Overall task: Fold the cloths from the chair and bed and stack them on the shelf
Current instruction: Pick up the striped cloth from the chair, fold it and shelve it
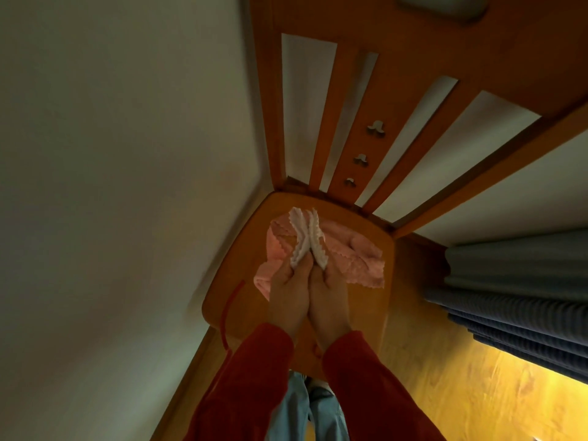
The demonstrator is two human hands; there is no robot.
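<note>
Left hand (288, 292) and right hand (327, 294) each pinch the white cloth (307, 238) at their fingertips, above the pink cloths (451, 254) on the chair seat (386, 281); judgement: match corners before creasing.

A plain pale wall (111, 154) fills the left side, an orange wooden slatted panel (321, 116) with three small metal hooks (361, 160) rises ahead, grey-blue pleated curtains (515, 291) hang at right, and bright yellow light falls on the wood-grain floor (461, 399) below them.
</note>
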